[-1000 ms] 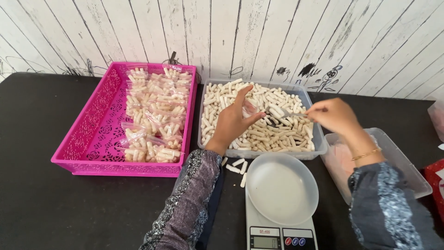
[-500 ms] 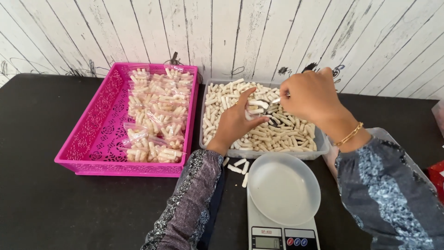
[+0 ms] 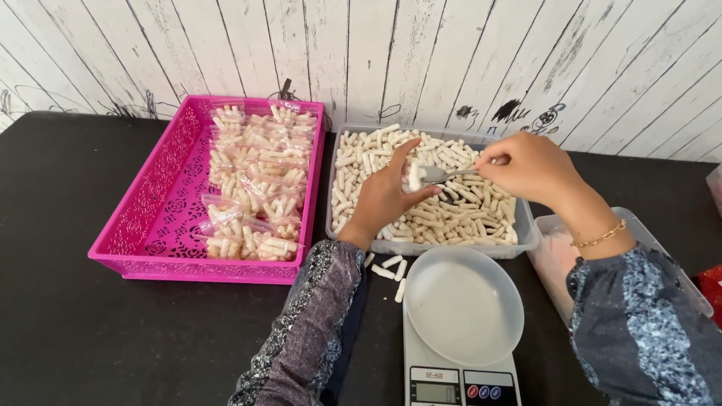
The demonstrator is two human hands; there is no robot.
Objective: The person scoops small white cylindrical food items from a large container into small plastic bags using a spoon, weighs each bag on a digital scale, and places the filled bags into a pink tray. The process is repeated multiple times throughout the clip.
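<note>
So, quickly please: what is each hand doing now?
Left hand: closed on one small white cylindrical stick.
Right hand: closed on a metal spoon.

Left hand point(image 3: 383, 197): bare, no ring or watch seen. Left sleeve point(image 3: 304, 331) runs from the wrist toward 6 o'clock; long, close-fitting, dark fabric covered with a fine speckled pattern in grey, white and purple tones, cuff ending at the wrist.

Right hand point(image 3: 530, 167): bare. Thin gold-coloured chain bracelet point(image 3: 602, 237) sits on the wrist, toward 5 o'clock from the hand. Right sleeve point(image 3: 647, 331) starts further up the forearm than the left one; same dark speckled fabric, here reading more blue-grey, with a paler mottled band running lengthwise down it.
</note>
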